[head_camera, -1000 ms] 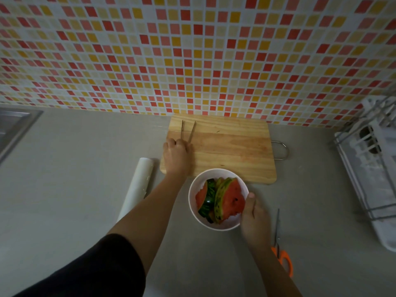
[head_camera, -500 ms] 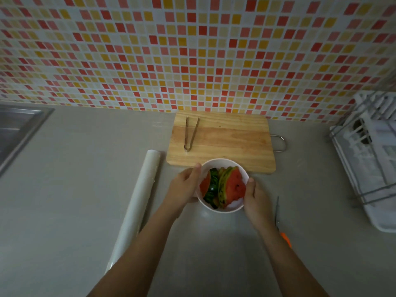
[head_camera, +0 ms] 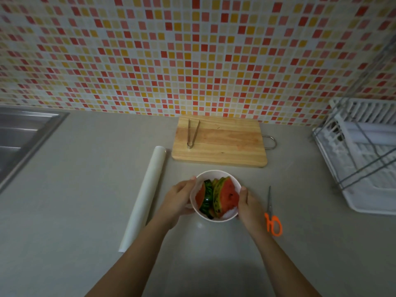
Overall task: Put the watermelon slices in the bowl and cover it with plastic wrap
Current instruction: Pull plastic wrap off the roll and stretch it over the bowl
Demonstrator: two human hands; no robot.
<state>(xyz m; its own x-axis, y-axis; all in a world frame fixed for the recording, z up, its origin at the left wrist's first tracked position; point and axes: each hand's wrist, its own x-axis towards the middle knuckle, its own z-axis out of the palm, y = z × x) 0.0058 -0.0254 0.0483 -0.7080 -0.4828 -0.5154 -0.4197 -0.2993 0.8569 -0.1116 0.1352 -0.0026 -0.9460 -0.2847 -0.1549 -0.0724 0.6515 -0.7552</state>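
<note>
A person's left hand [head_camera: 180,198] and right hand [head_camera: 249,202] cup a white bowl [head_camera: 216,172] from either side, fingers curled round its wall and thumbs at the rim, on a grey kitchen counter [head_camera: 85,189]; whether the bowl rests on the counter or is lifted just clear of it cannot be told. The watermelon slices [head_camera: 225,196] stand on edge inside the bowl, so the first half of the job looks done. The cutting board [head_camera: 225,144] behind holds only a pair of tongs [head_camera: 192,136]. The covering is still to come: the roll of plastic wrap [head_camera: 145,196] lies untouched just left of the left hand, no sheet pulled out, and orange-handled scissors [head_camera: 272,217] lie near the right hand. A dish rack [head_camera: 364,159] stands at far right.
</note>
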